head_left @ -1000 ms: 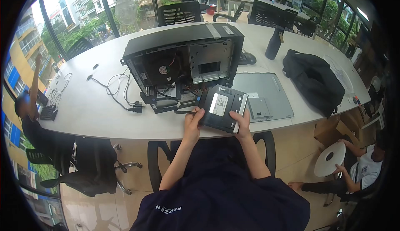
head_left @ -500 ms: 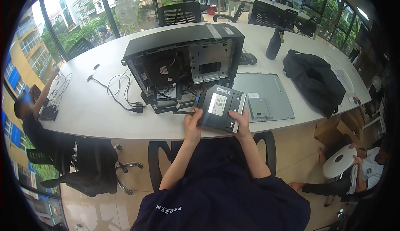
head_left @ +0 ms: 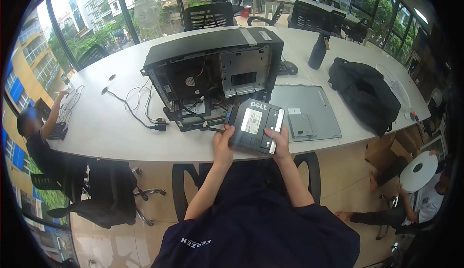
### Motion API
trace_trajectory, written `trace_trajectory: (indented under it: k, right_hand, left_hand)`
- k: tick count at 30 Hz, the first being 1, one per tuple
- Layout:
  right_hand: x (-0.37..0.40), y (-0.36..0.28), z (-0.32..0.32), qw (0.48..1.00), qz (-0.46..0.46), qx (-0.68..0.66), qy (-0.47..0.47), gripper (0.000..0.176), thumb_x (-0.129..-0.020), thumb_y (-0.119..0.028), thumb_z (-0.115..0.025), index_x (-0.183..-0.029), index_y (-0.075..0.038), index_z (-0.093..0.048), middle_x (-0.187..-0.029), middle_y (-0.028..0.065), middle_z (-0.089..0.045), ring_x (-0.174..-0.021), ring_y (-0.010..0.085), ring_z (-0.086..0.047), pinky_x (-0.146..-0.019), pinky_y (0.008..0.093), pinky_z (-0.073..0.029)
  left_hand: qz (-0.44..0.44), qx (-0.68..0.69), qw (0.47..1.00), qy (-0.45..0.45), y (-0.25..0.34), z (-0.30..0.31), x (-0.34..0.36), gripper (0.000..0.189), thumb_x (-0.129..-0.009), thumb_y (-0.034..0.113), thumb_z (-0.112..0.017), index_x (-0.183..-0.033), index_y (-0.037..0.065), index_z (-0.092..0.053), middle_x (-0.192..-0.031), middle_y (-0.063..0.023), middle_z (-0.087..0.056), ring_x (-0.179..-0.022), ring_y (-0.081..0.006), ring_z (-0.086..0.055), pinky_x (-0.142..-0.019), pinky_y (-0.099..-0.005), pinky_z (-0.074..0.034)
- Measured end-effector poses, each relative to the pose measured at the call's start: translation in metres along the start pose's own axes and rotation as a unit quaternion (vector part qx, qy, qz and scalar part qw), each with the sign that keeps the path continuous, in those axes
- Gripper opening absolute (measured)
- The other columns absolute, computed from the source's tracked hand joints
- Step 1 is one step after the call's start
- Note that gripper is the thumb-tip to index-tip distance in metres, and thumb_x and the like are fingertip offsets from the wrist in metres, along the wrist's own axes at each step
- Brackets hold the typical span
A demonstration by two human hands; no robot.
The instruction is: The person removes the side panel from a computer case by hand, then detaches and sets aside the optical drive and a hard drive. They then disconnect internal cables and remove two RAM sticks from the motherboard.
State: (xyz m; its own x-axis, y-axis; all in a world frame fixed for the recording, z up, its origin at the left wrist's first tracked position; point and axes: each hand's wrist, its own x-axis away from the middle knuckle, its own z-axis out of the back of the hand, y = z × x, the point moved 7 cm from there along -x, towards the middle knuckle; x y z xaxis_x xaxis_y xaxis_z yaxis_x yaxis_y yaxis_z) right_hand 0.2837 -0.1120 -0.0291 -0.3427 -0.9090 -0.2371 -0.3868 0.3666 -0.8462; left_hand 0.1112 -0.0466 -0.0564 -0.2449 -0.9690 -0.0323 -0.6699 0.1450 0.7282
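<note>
A black Dell optical drive (head_left: 252,125) with a white label and a silver front edge is held between my two hands over the table's near edge. My left hand (head_left: 224,147) grips its left side, thumb on top. Around its right side my right hand (head_left: 279,143) is closed, thumb on the upper face. Just behind the drive stands an opened black computer case (head_left: 212,60), with a fan, metal bracket and loose cables showing inside. To the right, a flat metal side panel (head_left: 319,106) lies on the table, a small square drive unit (head_left: 300,124) on it.
The white table (head_left: 96,118) holds a power cable (head_left: 130,108), a dark bottle (head_left: 318,50), a mouse (head_left: 290,68) and a black bag (head_left: 365,94). One person (head_left: 43,142) sits at the left; another (head_left: 425,200) sits at the right holding a white disc (head_left: 418,171).
The person at the right has raised the white disc and moved it rightward. At the left, the other person's arm has shifted slightly. My hands and the optical drive have barely moved.
</note>
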Motion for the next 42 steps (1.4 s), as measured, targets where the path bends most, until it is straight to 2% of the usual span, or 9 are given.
trace_trajectory:
  k: [6,12,15,30,36,38,39,41,42]
  right_hand:
    - [0.0,-0.001,0.0,1.0,0.003,0.015,0.007,0.048,-0.086,-0.01,-0.064,-0.128,0.009,-0.052,-0.117,0.0152,-0.064,-0.106,0.0219,-0.063,-0.094,0.0335,-0.049]
    - [-0.001,0.003,0.002,1.0,-0.003,0.005,0.0,0.049,-0.086,-0.01,-0.063,-0.13,0.008,-0.051,-0.118,0.0149,-0.064,-0.106,0.0218,-0.063,-0.094,0.0337,-0.049]
    - [0.0,0.0,0.002,1.0,0.011,0.004,0.007,0.048,-0.087,-0.009,-0.063,-0.13,0.008,-0.051,-0.118,0.015,-0.064,-0.106,0.0218,-0.063,-0.094,0.0337,-0.049]
    - [-0.001,0.002,0.001,1.0,0.004,0.0,0.001,0.047,-0.086,-0.011,-0.064,-0.128,0.008,-0.053,-0.117,0.0153,-0.064,-0.106,0.0218,-0.063,-0.094,0.0329,-0.049]
    - [0.0,-0.001,-0.001,1.0,0.014,0.018,0.002,0.048,-0.085,-0.012,-0.064,-0.128,0.008,-0.053,-0.116,0.0146,-0.064,-0.105,0.0215,-0.063,-0.093,0.0324,-0.048]
    - [0.002,-0.003,-0.001,0.999,0.027,0.037,0.012,0.048,-0.085,-0.012,-0.064,-0.127,0.008,-0.053,-0.116,0.0142,-0.064,-0.105,0.0215,-0.063,-0.092,0.0323,-0.048]
    - [0.003,-0.006,0.0,0.997,0.041,0.055,0.022,0.047,-0.085,-0.012,-0.063,-0.127,0.008,-0.053,-0.115,0.0139,-0.064,-0.105,0.0215,-0.063,-0.092,0.0322,-0.048]
    - [0.004,-0.008,0.006,0.997,0.062,-0.019,0.043,0.046,-0.086,-0.011,-0.062,-0.127,0.007,-0.053,-0.116,0.0139,-0.064,-0.105,0.0214,-0.062,-0.093,0.0323,-0.049]
    - [0.003,-0.005,0.014,0.995,0.055,-0.045,0.068,0.047,-0.086,-0.011,-0.061,-0.13,0.006,-0.051,-0.118,0.0136,-0.063,-0.106,0.0215,-0.062,-0.094,0.0325,-0.049]
  left_hand:
    - [-0.046,-0.038,0.998,-0.028,-0.001,0.003,-0.006,0.012,-0.094,0.015,-0.067,-0.096,0.005,-0.06,-0.091,0.0039,-0.055,-0.088,-0.0058,-0.05,-0.084,-0.0237,-0.038]
    - [0.011,0.012,1.0,0.003,0.0,-0.001,-0.001,0.013,-0.095,0.017,-0.067,-0.092,0.006,-0.059,-0.087,0.0063,-0.051,-0.085,-0.0037,-0.046,-0.081,-0.0219,-0.034]
    - [-0.035,-0.034,0.998,-0.028,-0.004,0.004,-0.007,0.012,-0.094,0.016,-0.067,-0.094,0.006,-0.06,-0.089,0.0053,-0.054,-0.084,-0.0046,-0.048,-0.082,-0.0218,-0.035]
    - [-0.048,-0.034,0.998,-0.008,0.0,0.004,-0.006,0.011,-0.095,0.018,-0.067,-0.095,0.008,-0.062,-0.093,0.0036,-0.059,-0.092,-0.0061,-0.052,-0.087,-0.0238,-0.037]
    - [0.014,0.006,1.0,-0.004,-0.001,-0.001,-0.004,0.014,-0.096,0.02,-0.067,-0.1,0.007,-0.062,-0.092,0.0037,-0.059,-0.091,-0.0059,-0.054,-0.082,-0.024,-0.041]
    - [-0.016,-0.012,0.999,0.026,0.007,-0.01,-0.001,0.017,-0.099,0.024,-0.063,-0.093,0.009,-0.059,-0.08,0.0052,-0.054,-0.075,-0.0041,-0.049,-0.069,-0.021,-0.038]
    - [-0.016,-0.011,0.999,0.027,0.007,-0.002,-0.005,0.017,-0.099,0.024,-0.063,-0.093,0.009,-0.059,-0.08,0.0052,-0.054,-0.075,-0.0041,-0.049,-0.069,-0.021,-0.038]
    - [-0.03,0.105,0.988,-0.111,0.01,0.0,-0.013,0.025,-0.103,0.028,-0.057,-0.084,0.011,-0.053,-0.068,0.0069,-0.045,-0.059,-0.0025,-0.036,-0.056,-0.0204,-0.028]
    - [-0.03,0.105,0.988,-0.111,0.01,-0.005,-0.012,0.025,-0.103,0.028,-0.057,-0.084,0.011,-0.053,-0.068,0.0069,-0.045,-0.059,-0.0025,-0.036,-0.056,-0.0204,-0.028]
